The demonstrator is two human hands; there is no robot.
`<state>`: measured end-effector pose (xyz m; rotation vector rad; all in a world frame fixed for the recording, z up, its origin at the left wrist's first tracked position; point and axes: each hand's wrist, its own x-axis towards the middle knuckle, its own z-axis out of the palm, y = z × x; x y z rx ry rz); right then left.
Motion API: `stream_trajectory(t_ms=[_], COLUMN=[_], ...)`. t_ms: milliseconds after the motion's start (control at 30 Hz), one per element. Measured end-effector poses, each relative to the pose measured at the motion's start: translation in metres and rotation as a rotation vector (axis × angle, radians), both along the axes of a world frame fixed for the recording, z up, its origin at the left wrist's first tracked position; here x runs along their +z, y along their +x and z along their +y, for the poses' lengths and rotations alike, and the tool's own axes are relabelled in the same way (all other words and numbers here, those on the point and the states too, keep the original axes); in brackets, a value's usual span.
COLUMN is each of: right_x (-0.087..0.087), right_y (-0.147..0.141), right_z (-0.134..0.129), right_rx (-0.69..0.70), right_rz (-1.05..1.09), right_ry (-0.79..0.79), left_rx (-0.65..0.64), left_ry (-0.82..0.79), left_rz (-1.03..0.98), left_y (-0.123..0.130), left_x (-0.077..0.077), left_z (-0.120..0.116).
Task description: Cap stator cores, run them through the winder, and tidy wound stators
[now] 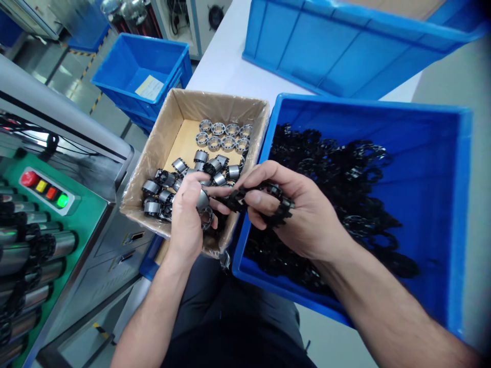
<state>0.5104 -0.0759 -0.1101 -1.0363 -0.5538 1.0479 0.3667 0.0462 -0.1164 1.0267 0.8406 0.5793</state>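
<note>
- Black, toothed, plastic-looking rings (283,213): in the right hand (309,217), above the near-left edge of the deep-blue plastic bin. Fingers closed, some threaded through; count unclear. Risk: overlapping teeth could snag, so a second ring might come away with the first.
- Short silver metal cylinder with an open bore (202,200): in the left hand (187,204), over the carton. Fingers curled round it; a dark-rimmed ring end (207,218) shows just below, whether the same part unclear. Risk: smooth metal could slip if the grip loosens to free a finger.
- Hands close together, fingertips nearly meeting; contact cannot be told.
- Brown cardboard carton lined with clear film (153,138): silver parts tumbled nearby, rows of upright silver rings (222,137) at the far end. A dropped piece could knock the rows askew; loose film could catch a sleeve-less wrist or part.
- Deep-blue plastic bin (422,133): heaped black rings (356,204). Anything dropped there might be hard to spot, dark on dark.
</note>
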Motion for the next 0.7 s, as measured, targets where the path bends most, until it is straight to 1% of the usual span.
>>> stream_trajectory(t_ms=[133, 233, 300, 400, 533, 700], right_x=[0.005, 0.007, 0.006, 0.003, -0.002, -0.005], right_y=[-0.005, -0.007, -0.007, -0.007, -0.01, -0.015], right_z=[0.005, 0.008, 0.007, 0.006, 0.006, 0.007], right_rx=[-0.025, -0.026, -0.03, -0.085, -0.203, -0.248], right_rz=[-0.012, -0.01, -0.056, -0.231, -0.487, -0.634], right_ry=[-0.028, -0.056, -0.072, -0.077, -0.062, -0.093], left_rx=[-0.07, -0.112, -0.179, -0.248, -0.263, -0.296], left_ry=[0.014, -0.056, -0.073, -0.042, -0.051, 0.013], left_rz=[-0.034, -0.07, -0.072, -0.068, -0.082, -0.044], left_y=[-0.002, -0.003, -0.005, -0.008, -0.012, -0.014], left_x=[0.002, 0.004, 0.004, -0.001, -0.007, -0.007], left_z=[-0.003, -0.004, -0.005, -0.007, -0.01, -0.012])
